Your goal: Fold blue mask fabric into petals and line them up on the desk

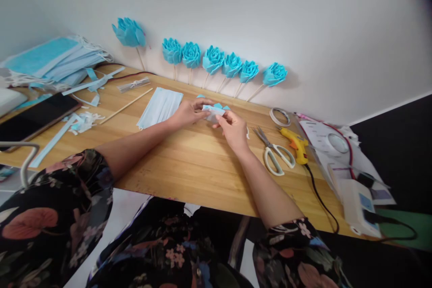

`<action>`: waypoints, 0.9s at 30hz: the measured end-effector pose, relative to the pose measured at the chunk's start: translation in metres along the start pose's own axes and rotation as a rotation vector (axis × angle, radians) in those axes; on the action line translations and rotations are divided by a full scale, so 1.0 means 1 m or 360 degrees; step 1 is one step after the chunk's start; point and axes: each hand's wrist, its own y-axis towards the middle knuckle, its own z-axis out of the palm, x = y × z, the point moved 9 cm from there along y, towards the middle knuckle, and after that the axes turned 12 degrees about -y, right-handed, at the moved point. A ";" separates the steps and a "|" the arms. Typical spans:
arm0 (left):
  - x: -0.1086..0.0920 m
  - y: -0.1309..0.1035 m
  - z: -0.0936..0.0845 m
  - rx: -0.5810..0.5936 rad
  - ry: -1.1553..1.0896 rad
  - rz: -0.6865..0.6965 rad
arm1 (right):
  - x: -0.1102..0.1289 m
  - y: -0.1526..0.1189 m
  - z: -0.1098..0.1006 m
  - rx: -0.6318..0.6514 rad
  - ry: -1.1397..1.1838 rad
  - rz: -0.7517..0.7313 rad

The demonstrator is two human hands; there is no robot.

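Both hands meet over the middle of the table around a small piece of pale blue-white mask fabric (213, 111). My left hand (191, 111) pinches its left end, and my right hand (233, 128) has the right end between thumb and fingers. Behind the fabric, small blue pieces (221, 106) show partly; the hands hide the rest. A pleated pale blue face mask (161, 107) lies flat beside my left hand. White-handled scissors (273, 150) rest to the right of my right hand, blades pointing away from me.
Several blue fabric roses (213, 59) on sticks lean against the wall. On the left are stacked masks (50, 60), a phone (37, 117), fabric scraps (84, 122) and a wooden stick (126, 106). A tape roll (280, 117), yellow glue gun (296, 144) and power strip (359, 207) are on the right.
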 end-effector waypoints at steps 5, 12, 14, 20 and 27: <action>0.006 -0.004 0.000 -0.0022 0.0170 -0.0110 | -0.008 0.001 0.006 0.0074 -0.0059 0.0055; 0.009 -0.002 -0.002 0.0002 -0.0041 -0.0118 | -0.005 -0.001 0.005 0.0066 -0.0072 0.0086; 0.007 -0.002 -0.001 0.0019 -0.0111 -0.0116 | -0.006 -0.001 0.005 0.0069 -0.0068 0.0124; 0.007 -0.002 0.003 0.0055 -0.0411 -0.0095 | -0.006 -0.003 0.004 0.0033 -0.0022 0.0144; 0.012 0.000 0.003 0.0051 -0.0466 -0.0106 | -0.012 0.000 0.008 0.0056 0.0174 0.0182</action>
